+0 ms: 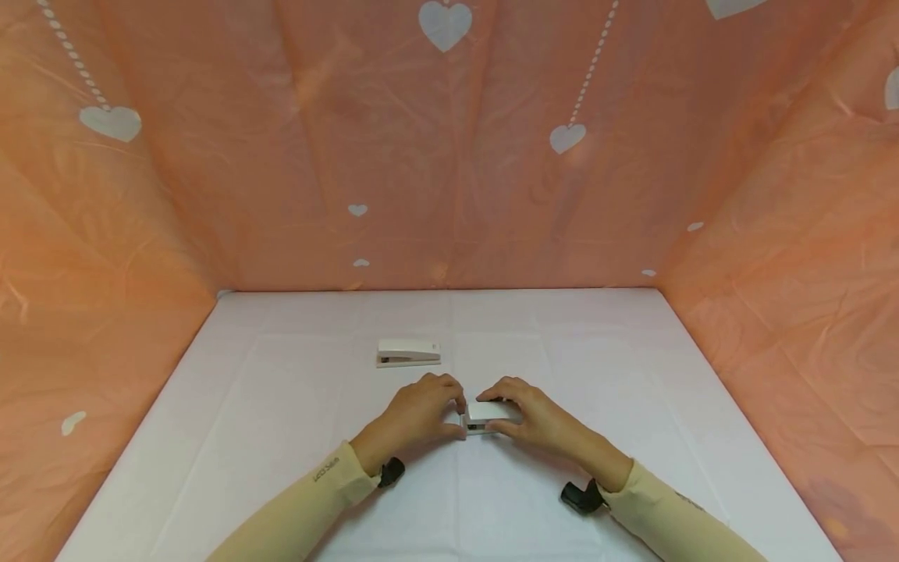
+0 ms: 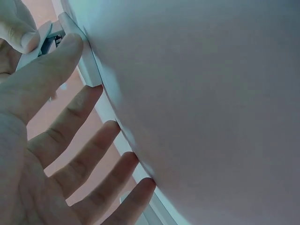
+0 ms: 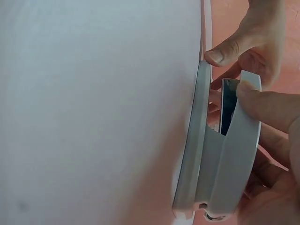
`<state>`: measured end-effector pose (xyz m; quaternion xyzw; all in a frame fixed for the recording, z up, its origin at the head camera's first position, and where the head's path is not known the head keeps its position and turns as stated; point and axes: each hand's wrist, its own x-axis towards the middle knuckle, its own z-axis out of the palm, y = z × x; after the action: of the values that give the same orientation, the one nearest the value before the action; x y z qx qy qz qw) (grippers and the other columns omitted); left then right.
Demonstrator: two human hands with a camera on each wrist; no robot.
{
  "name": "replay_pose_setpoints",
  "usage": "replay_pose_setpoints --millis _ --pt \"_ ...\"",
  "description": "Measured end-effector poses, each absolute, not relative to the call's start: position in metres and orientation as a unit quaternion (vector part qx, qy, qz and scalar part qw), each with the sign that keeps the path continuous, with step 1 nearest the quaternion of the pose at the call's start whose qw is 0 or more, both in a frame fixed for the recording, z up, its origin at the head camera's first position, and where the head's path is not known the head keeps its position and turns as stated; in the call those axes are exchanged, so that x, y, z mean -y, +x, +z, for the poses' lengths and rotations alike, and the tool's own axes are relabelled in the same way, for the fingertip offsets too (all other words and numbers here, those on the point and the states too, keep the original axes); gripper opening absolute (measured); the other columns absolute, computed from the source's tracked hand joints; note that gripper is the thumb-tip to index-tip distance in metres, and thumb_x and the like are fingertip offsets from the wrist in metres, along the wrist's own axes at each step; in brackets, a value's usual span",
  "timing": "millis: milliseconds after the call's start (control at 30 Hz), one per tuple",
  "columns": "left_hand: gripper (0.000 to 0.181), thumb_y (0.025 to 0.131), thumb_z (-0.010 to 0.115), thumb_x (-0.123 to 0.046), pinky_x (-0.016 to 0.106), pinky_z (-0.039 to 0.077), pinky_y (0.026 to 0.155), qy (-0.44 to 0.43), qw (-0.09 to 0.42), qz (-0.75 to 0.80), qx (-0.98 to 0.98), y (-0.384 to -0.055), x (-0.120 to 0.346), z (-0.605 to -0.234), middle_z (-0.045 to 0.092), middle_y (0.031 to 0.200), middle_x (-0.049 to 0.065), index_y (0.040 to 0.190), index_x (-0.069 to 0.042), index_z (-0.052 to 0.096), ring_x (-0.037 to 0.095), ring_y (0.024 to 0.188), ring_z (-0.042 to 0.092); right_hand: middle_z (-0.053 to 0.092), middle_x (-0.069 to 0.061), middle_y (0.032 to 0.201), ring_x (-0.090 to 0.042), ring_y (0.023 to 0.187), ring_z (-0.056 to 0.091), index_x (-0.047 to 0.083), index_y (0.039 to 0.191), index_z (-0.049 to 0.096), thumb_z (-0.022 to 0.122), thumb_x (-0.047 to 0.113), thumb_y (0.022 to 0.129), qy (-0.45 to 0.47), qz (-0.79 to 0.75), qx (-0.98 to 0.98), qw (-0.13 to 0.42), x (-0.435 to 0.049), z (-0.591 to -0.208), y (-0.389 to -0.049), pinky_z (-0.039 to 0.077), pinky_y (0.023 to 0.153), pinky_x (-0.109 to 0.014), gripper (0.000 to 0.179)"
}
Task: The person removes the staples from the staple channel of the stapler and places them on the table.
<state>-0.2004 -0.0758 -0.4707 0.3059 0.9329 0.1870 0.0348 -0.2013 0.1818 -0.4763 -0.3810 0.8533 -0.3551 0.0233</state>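
A white stapler (image 1: 492, 411) lies on the table between the two hands, its front end pointing left. My right hand (image 1: 539, 417) grips the stapler's top arm, thumb on the near side and fingers on the far side. In the right wrist view the stapler's top arm (image 3: 239, 154) stands apart from its base (image 3: 193, 140), and a dark metal part (image 3: 228, 105) shows in the gap. My left hand (image 1: 419, 410) pinches the front end of the base between thumb and index finger. Its other fingers are spread, tips at the tabletop in the left wrist view.
A second white stapler (image 1: 409, 352) sits farther back, left of the middle. A white cloth (image 1: 597, 351) covers the table. Orange curtains (image 1: 449, 156) with pale hearts enclose the back and both sides. Each wrist wears a black camera.
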Motion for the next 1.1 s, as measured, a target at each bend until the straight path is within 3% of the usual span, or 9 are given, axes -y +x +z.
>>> replay_pose_setpoints --millis 233,600,1100 --pt "0.036 0.083 0.093 -0.046 0.048 0.058 0.086 0.288 0.032 0.179 -0.940 -0.198 0.072 -0.470 0.068 0.126 -0.002 0.101 -0.023 0.073 0.027 0.123 0.061 0.069 0.002 0.121 -0.012 0.109 0.062 0.013 0.128 0.072 0.085 0.014 0.094 -0.372 -0.357 -0.856 0.038 -0.181 -0.478 -0.203 0.052 0.096 -0.034 0.036" --pt "0.034 0.080 0.097 -0.038 0.049 0.059 0.079 0.262 0.029 0.204 -0.943 -0.196 0.069 -0.472 0.068 0.123 -0.002 0.088 -0.022 0.068 0.027 0.117 0.061 0.067 0.004 0.120 -0.012 0.112 0.061 0.014 0.122 0.072 0.084 0.014 0.094 -0.370 -0.363 -0.853 0.052 -0.179 -0.479 -0.205 0.051 0.099 -0.035 0.031" --pt "0.033 0.079 0.097 -0.036 0.052 0.058 0.077 0.250 0.039 0.220 -0.942 -0.195 0.067 -0.469 0.067 0.124 -0.002 0.087 -0.022 0.069 0.028 0.120 0.059 0.067 0.000 0.120 -0.013 0.107 0.061 0.012 0.126 0.070 0.083 0.015 0.095 -0.336 -0.456 -0.821 0.067 -0.191 -0.481 -0.209 0.050 0.097 -0.030 0.034"
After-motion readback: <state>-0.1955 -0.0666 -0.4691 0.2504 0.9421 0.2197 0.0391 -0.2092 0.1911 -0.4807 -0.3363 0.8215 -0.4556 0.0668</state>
